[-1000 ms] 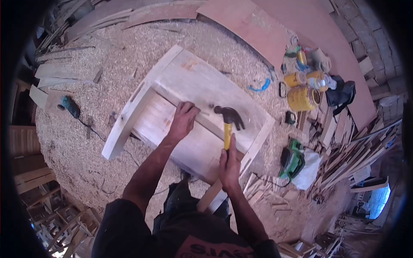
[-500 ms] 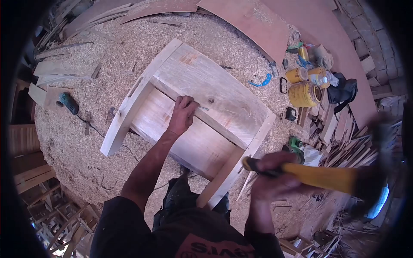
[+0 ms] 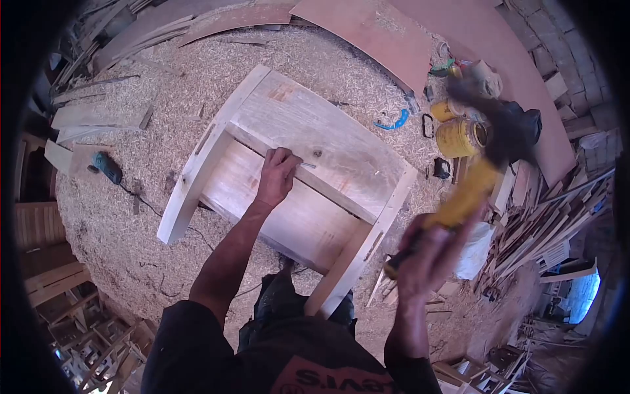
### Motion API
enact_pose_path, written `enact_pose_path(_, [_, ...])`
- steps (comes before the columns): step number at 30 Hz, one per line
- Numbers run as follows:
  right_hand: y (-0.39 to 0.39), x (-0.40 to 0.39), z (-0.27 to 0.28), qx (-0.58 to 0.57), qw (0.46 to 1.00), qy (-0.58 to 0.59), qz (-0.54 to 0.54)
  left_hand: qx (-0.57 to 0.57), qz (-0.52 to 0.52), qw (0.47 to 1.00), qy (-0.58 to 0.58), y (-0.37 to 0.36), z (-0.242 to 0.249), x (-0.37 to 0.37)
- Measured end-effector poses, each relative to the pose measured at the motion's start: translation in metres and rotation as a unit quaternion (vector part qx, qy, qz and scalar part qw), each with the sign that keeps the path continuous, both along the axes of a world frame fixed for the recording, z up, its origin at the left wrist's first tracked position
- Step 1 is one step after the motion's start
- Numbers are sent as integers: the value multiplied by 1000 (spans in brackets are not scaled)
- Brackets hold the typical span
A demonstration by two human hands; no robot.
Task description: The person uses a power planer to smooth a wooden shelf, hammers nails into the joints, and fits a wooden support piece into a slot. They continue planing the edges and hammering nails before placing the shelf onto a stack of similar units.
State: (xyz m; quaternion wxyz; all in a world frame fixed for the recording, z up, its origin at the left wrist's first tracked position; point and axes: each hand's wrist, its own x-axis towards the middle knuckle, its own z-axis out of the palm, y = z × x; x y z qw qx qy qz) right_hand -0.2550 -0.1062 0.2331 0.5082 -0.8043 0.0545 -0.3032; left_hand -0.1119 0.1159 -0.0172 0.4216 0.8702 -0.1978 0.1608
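My left hand (image 3: 278, 175) pinches a nail (image 3: 307, 165) against the crosspiece of a wooden furniture frame (image 3: 341, 190). The frame has two thick side posts, with a wide board (image 3: 315, 131) across its far part and a panel nearer me. Raised to the right of the frame, my right hand (image 3: 430, 253) grips a hammer (image 3: 466, 190) by its yellow and black handle. The dark hammer head is blurred by motion and lies apart from the nail, over the yellow containers in view.
Wood shavings (image 3: 118, 210) cover the floor. A teal power tool (image 3: 107, 167) with a cord lies left. Yellow containers (image 3: 459, 138), a blue strap-like item (image 3: 394, 120) and a scrap-wood pile (image 3: 538, 236) are right. Plywood sheets (image 3: 374, 39) lie beyond.
My right hand has swung the hammer, its head moving from the far right up and leftward. My left hand stays at the nail. The whole view has shifted slightly.
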Motion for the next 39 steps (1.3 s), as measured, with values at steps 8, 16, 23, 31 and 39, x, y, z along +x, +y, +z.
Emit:
enact_pose_path(8, [-6, -10, -89, -16, 999, -2, 32, 2, 0, 1000, -13, -1, 0, 2])
enact_pose_path(16, [3, -9, -118, 12, 952, 306, -23, -39, 20, 999, 1, -5, 6, 0])
enact_pose_path(23, [-16, 9, 5, -11, 996, -86, -24, -15, 6, 1000, -19, -6, -2, 0])
enact_pose_path(31, [10, 5, -77, -13, 994, -111, 10, -6, 0, 1000, 5, -5, 0, 0])
enact_pose_path(39, [19, -7, -131, -55, 955, 289, 38, -29, -6, 999, 16, -2, -10, -12])
